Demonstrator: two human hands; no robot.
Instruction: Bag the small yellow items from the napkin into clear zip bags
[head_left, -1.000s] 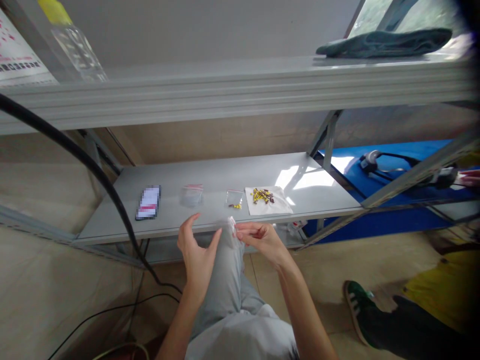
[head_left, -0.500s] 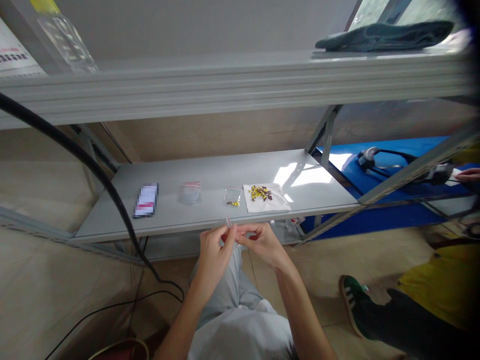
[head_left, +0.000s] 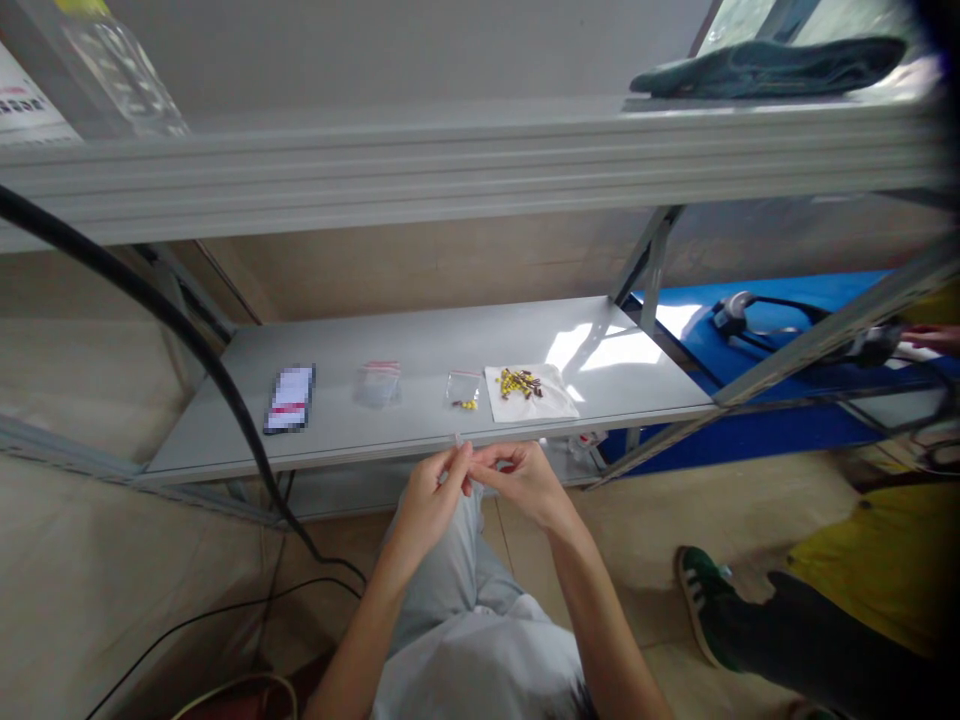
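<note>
My left hand [head_left: 433, 492] and my right hand [head_left: 523, 482] meet just in front of the shelf edge, fingertips pinched together on a small clear zip bag [head_left: 459, 439]. Only a pale corner of it shows above the fingers; the rest is hidden. On the shelf beyond, another zip bag [head_left: 463, 384] lies flat with a few yellow and brown pieces in it. To its right a white cloth or paper sheet [head_left: 559, 398] bears a pile of small yellow and brown pieces [head_left: 519, 382]. Further left is a stack of clear zip bags [head_left: 380, 385] with red-striped tops.
A phone [head_left: 290, 398] lies at the left of the grey shelf [head_left: 420, 340]. A black cable [head_left: 202, 350] hangs across the left side. Overhead, an upper shelf [head_left: 405, 180] carries a bottle and folded cloth. Another person's leg and shoe [head_left: 705, 605] are at right.
The fingers have closed further over the zip bag, so less of its top edge shows. My hands stay at nearly the same place; the view has shifted slightly.
</note>
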